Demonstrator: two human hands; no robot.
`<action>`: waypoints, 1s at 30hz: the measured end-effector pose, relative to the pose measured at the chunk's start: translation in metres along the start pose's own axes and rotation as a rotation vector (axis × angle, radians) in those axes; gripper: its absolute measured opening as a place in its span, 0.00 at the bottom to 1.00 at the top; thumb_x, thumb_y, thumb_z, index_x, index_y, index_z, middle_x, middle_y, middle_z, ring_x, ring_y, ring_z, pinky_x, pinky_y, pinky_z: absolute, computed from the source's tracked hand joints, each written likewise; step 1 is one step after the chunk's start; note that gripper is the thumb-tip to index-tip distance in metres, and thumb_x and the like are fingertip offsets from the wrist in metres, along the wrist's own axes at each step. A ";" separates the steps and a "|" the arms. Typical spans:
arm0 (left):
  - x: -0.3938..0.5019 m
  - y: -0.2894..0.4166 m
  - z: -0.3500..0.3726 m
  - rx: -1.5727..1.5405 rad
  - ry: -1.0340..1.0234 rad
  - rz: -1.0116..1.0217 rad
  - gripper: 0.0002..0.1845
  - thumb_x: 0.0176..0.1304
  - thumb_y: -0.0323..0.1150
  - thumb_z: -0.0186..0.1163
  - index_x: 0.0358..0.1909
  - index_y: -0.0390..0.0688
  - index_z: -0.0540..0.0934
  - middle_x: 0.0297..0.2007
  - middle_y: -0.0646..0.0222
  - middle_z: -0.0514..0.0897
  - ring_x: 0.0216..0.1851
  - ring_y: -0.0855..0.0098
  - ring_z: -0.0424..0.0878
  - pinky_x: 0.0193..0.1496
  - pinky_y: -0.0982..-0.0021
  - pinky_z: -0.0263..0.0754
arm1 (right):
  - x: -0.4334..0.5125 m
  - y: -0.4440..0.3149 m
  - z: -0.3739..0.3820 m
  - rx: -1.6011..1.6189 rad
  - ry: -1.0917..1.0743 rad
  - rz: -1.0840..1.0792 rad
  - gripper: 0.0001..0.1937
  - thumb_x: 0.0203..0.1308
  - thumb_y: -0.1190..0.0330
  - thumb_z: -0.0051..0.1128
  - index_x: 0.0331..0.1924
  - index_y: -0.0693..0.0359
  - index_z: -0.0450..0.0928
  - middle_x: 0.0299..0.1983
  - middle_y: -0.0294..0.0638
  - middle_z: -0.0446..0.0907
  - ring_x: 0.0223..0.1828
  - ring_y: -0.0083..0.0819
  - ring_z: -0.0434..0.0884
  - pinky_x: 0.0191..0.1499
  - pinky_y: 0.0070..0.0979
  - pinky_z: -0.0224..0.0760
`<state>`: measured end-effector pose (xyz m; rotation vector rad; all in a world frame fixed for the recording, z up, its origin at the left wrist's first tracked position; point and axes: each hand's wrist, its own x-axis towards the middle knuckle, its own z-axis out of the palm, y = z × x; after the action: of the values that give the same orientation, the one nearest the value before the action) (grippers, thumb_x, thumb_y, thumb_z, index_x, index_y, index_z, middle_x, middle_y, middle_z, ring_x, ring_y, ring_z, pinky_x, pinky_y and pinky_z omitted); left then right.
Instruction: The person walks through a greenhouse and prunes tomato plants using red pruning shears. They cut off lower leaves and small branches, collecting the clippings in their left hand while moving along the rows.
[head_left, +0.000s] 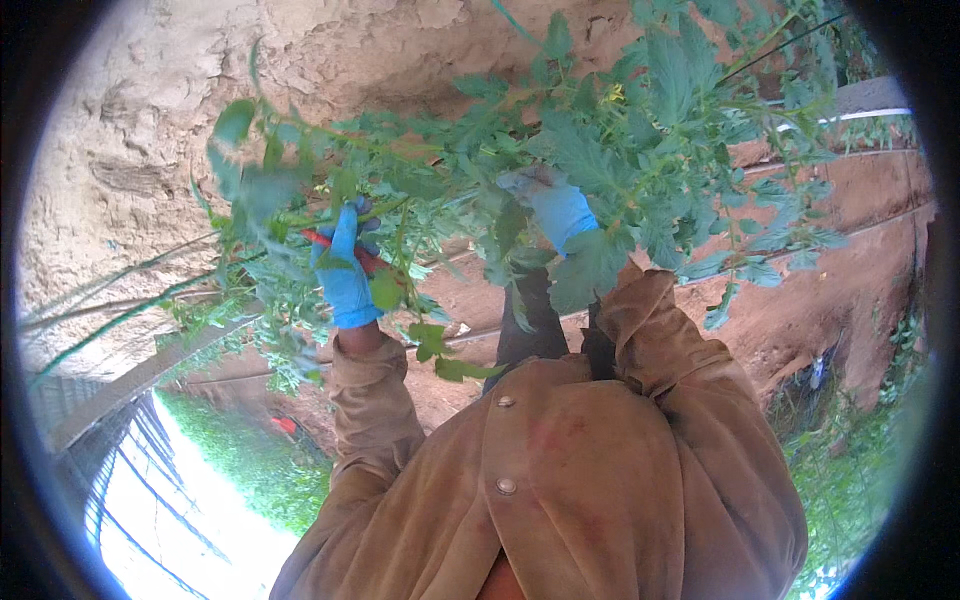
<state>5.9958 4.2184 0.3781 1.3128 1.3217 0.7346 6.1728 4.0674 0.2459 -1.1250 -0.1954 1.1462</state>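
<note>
My left hand (345, 266), in a blue glove, is closed around a red-handled tool (369, 259). Leaves hide the tool's working end, so its exact kind is unclear. A green tomato stem (390, 204) passes right by these fingers. My right hand (555, 206), also blue-gloved and dirty at the fingers, reaches into the foliage of the tomato plant (592, 150). Leaves and blur cover its fingertips, and whether it grips a stem cannot be seen. A small yellow flower (615, 93) shows above and to the right of that hand.
A rough earthen wall (142, 112) rises beyond the plants. Green twine (127, 328) stretches in from the left. Thin dark lines run along the reddish soil (840, 292). Grassy greenery (240, 442) and a small red object (284, 425) lie at lower left.
</note>
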 end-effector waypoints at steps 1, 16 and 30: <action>0.000 -0.004 -0.006 0.024 -0.006 0.028 0.11 0.60 0.36 0.58 0.38 0.38 0.80 0.32 0.66 0.83 0.19 0.80 0.74 0.20 0.78 0.65 | 0.010 0.007 -0.004 0.133 0.021 0.119 0.12 0.59 0.70 0.50 0.45 0.65 0.76 0.42 0.39 0.79 0.42 0.27 0.77 0.47 0.23 0.69; -0.015 0.003 -0.044 0.259 -0.140 -0.178 0.12 0.67 0.37 0.47 0.39 0.41 0.77 0.27 0.76 0.78 0.22 0.85 0.69 0.23 0.80 0.65 | 0.159 0.138 -0.053 -0.634 0.293 0.283 0.13 0.58 0.64 0.52 0.44 0.63 0.77 0.45 0.43 0.77 0.44 0.30 0.77 0.46 0.26 0.69; -0.021 0.003 -0.049 0.412 -0.189 -0.079 0.12 0.64 0.35 0.47 0.39 0.39 0.77 0.28 0.70 0.77 0.25 0.77 0.74 0.28 0.76 0.70 | 0.157 0.203 -0.039 -0.337 0.084 0.287 0.13 0.58 0.63 0.52 0.42 0.62 0.77 0.43 0.44 0.78 0.42 0.32 0.78 0.44 0.28 0.70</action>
<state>5.9467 4.2116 0.3971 1.5996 1.4057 0.2794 6.1440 4.1623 0.0058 -1.5333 -0.1691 1.3485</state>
